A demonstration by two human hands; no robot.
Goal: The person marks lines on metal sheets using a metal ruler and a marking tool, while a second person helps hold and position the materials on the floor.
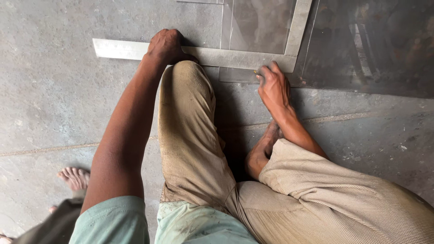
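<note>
I squat on a concrete floor. My left hand (166, 45) presses down on the long arm of a large metal L-shaped square (235, 57) that lies across a clear glass sheet (257, 27). My right hand (272, 86) rests at the near edge of the glass, just below the square's corner, fingers closed around a small thin tool (257, 72) with a yellowish tip; most of it is hidden in the hand. My raised left knee (187, 77) sits between the two hands.
A darker glass pane (370, 49) lies to the right on the floor. Another person's bare foot (74, 177) stands at the lower left. My own right foot (262, 151) is tucked under my leg. A floor joint (45, 149) runs across.
</note>
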